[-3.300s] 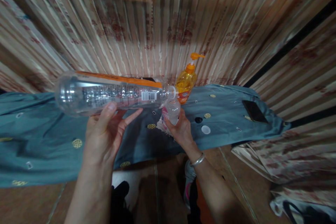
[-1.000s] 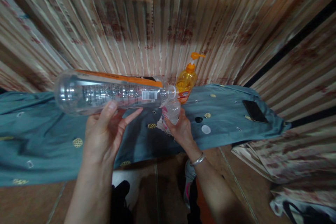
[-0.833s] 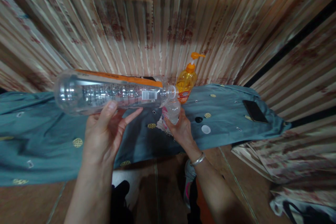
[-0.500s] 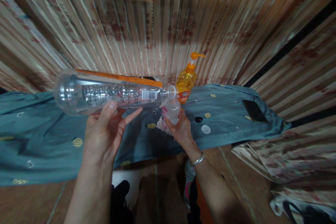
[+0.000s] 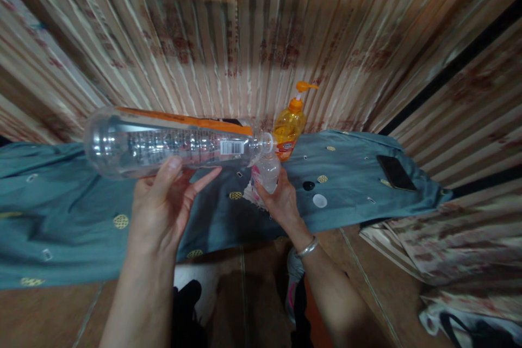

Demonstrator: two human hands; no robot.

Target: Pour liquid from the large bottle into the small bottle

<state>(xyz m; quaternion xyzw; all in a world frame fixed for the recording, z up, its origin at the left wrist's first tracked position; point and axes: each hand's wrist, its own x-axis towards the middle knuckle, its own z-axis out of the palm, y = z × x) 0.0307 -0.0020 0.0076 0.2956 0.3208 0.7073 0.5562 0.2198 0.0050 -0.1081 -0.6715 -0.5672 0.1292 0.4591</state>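
Note:
My left hand [image 5: 161, 207] holds a large clear plastic bottle [image 5: 171, 144] with an orange label, lying almost level in the air, its open neck pointing right. That neck meets the mouth of a small clear bottle [image 5: 266, 173], which stands upright on the teal cloth [image 5: 73, 212] and is gripped by my right hand [image 5: 278, 199]. Whether liquid is flowing I cannot tell. A bracelet circles my right wrist.
An orange pump bottle [image 5: 290, 125] stands just behind the small bottle. A black cap [image 5: 309, 186] and a white cap [image 5: 319, 201] lie on the cloth to the right, and a black phone [image 5: 395, 172] further right. Striped curtains hang behind. My legs are below.

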